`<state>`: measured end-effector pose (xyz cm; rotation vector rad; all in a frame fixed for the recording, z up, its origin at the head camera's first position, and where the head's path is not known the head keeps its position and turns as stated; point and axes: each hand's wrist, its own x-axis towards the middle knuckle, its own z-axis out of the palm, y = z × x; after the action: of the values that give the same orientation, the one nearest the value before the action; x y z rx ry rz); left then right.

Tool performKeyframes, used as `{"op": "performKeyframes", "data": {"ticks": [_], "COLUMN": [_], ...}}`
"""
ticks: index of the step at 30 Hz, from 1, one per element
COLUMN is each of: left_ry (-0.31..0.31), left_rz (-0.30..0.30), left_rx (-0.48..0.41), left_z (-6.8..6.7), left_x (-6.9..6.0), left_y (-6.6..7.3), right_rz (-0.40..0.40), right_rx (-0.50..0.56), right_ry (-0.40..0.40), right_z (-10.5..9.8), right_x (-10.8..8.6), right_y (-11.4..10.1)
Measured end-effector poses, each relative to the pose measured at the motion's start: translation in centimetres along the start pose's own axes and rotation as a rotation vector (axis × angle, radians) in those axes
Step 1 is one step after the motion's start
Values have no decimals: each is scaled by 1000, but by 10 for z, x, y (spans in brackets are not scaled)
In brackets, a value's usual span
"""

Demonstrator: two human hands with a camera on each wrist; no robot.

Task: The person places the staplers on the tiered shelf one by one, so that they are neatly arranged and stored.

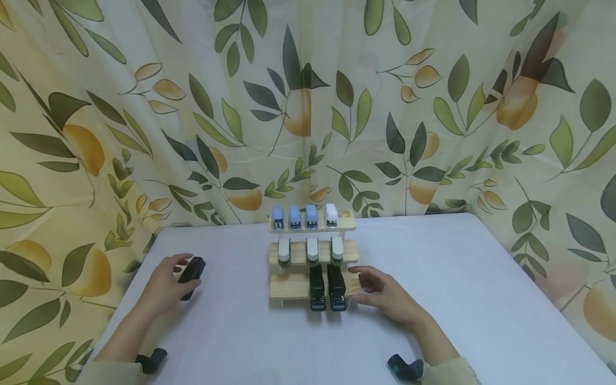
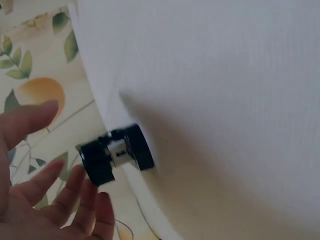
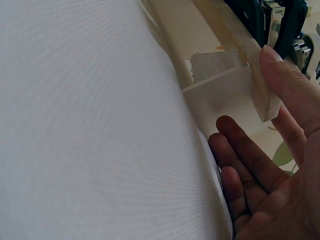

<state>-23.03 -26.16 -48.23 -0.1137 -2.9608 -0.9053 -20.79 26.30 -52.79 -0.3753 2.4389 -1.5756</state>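
A black stapler [image 1: 192,274] is at the left of the white table. My left hand [image 1: 166,283] is around it; in the left wrist view the thumb [image 2: 35,120] is held apart from the stapler [image 2: 117,154], with the other fingers loosely bent beside it. Whether those fingertips touch it I cannot tell. A three-tier wooden stand [image 1: 291,287] bears staplers. My right hand [image 1: 385,294] pinches the right end of its bottom shelf, thumb at the front edge and index finger behind. Beside that thumb, two black staplers [image 1: 336,289] sit on the bottom shelf.
Three white staplers [image 1: 312,251] occupy the middle shelf. Along the top shelf stand three blue staplers [image 1: 294,217] and a white one [image 1: 331,215]. A patterned curtain [image 1: 308,107] hangs behind the table [image 1: 231,342]. Dark wrist devices [image 1: 406,369] show near both sleeves.
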Motion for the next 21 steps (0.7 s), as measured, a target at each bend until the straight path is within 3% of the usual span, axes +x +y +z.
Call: {"op": "performKeyframes", "data": {"ticks": [8,21], "left_ry": [-105,-152], "left_rz": [-108,-136], "left_rx": [20,53], "left_z": [2,4], "left_x": [6,15], "left_y": [-13,-17], "right_rz": [-25,-34], "right_rx": [5,5], "right_ry": [-6,-2], "right_z": [0,0], "right_x": [1,1], "right_y": [1,1]}}
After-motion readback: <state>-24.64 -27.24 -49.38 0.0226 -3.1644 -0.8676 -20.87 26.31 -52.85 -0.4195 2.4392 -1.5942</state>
